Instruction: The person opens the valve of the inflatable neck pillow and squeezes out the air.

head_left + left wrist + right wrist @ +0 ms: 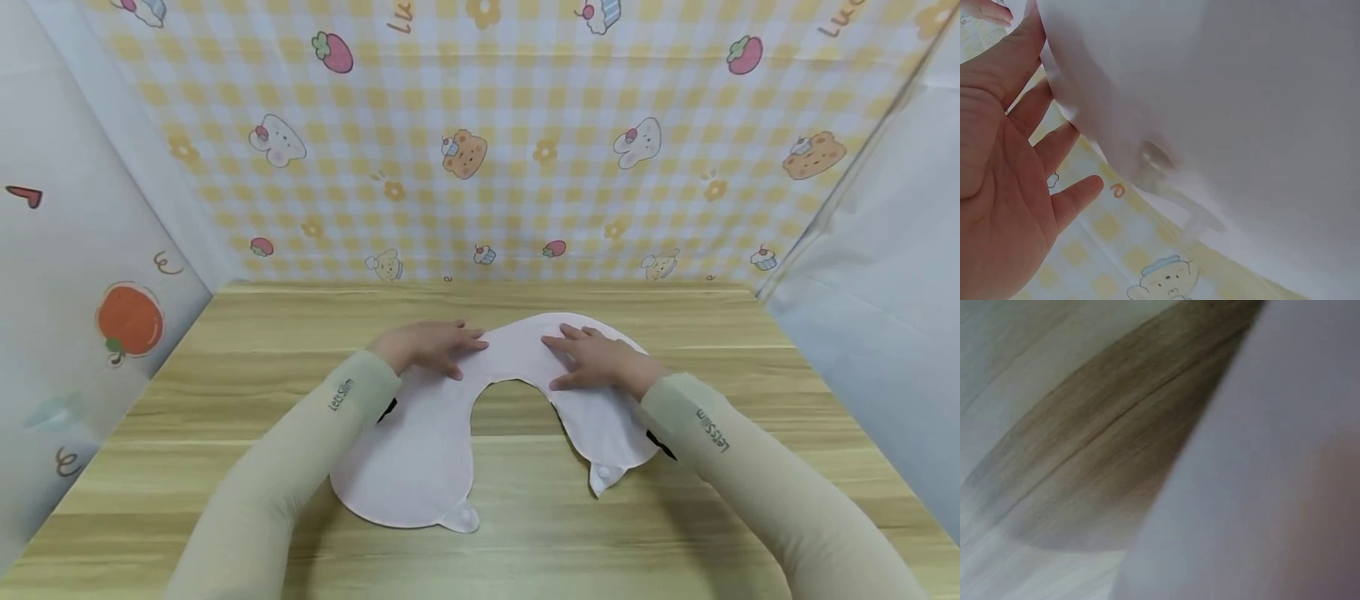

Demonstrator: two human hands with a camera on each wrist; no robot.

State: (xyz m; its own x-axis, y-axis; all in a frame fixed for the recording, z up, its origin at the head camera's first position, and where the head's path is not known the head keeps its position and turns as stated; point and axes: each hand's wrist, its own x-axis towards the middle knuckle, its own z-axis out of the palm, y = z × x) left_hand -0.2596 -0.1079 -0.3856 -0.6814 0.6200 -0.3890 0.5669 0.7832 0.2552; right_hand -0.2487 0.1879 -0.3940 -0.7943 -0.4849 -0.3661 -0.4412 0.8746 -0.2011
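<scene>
A flat, pale pink U-shaped neck pillow [405, 467] lies over the wooden table, its curve toward the back wall and its two ends toward me. Each end carries a small tab with a snap button. My left hand [435, 346] lies with fingers spread over the left part of the curve. Across from it, my right hand [600, 358] touches the right part, fingers spread too. In the left wrist view, extended fingers meet the pillow's edge, near a clear plastic valve [1157, 156] with a strap. The right wrist view is filled by blurred pale cloth [1229, 487] beside the table.
A wood-grain table [525, 508] spreads under the pillow. Behind it rises a yellow checked cloth [510, 167] with cartoon prints. White printed sheets [67, 233] close off the left side, and a plain white one [885, 250] the right.
</scene>
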